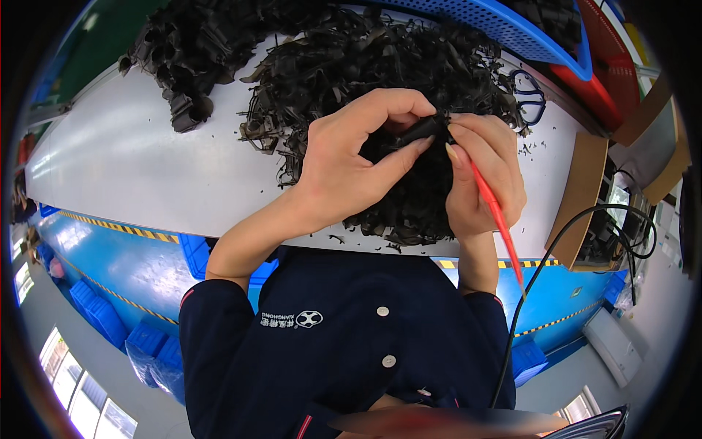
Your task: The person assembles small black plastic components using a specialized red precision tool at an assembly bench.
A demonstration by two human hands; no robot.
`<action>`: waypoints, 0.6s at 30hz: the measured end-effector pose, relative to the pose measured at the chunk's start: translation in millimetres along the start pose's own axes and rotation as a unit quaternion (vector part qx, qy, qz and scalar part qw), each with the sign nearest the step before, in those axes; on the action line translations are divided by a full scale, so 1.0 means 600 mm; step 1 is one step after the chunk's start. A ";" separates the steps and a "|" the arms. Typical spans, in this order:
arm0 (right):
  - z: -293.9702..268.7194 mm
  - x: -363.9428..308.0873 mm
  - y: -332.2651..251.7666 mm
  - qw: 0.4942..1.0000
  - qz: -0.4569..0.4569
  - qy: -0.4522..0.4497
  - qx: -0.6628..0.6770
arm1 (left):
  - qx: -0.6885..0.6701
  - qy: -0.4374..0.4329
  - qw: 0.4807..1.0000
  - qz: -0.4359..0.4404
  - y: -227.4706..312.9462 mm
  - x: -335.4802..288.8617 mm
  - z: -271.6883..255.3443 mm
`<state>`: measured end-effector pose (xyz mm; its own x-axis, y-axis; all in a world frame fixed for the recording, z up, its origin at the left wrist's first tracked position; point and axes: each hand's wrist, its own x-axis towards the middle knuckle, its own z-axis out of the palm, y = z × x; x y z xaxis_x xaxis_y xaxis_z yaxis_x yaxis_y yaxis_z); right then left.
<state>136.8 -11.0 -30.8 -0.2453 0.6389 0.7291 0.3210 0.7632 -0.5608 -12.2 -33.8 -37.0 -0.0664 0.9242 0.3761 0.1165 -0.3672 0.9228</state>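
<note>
pinching 1 small black tubular part (418,132) between the thumb and curled fingers of the left hand (342,162), thumb pressed along the near side. clasping 1 slim red pen-shaped tool (497,212) in the right hand (504,172), close to its upper end, and letting its thin tail slant toward the body, past the wrist. bringing the fingertips of both hands close together around the part. cannot tell the exact contact between tool tip and part, hidden among the fingers.

holding the part above 1 wide heap of thin, ragged black pieces (336,80), spread over the white tabletop (146,168) and under both hands. lying to the left of the heap, more black tubular parts (190,73). resting just right of the heap, dark blue looped handles (531,102). standing at the far edge, 1 blue perforated basket (482,18); at the right edge, 1 open cardboard box (581,190), with 1 black cable (607,206) looping nearby. wearing 1 navy short-sleeved shirt (329,366) above 1 blue floor (124,252) with yellow-and-black striped lines (131,227).
</note>
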 end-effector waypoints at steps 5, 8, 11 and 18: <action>-0.019 0.006 0.001 0.999 0.024 0.004 -0.045 | -0.031 -0.054 0.994 -0.089 0.010 0.004 -0.017; -0.020 0.003 0.008 0.998 0.029 0.023 -0.050 | -0.034 -0.150 0.981 -0.120 0.021 0.008 -0.021; -0.016 0.003 0.010 0.996 -0.001 0.034 -0.076 | -0.098 -0.193 0.965 -0.145 0.016 0.013 -0.026; -0.016 0.006 0.000 0.991 -0.005 0.055 -0.124 | -0.135 -0.142 0.978 -0.069 0.011 0.003 -0.014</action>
<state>144.8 -9.9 -24.5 -0.1529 0.6059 0.7807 0.5367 0.7143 -0.4492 -19.9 -35.3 -29.4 0.2189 0.9450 0.2431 -0.1418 -0.2157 0.9661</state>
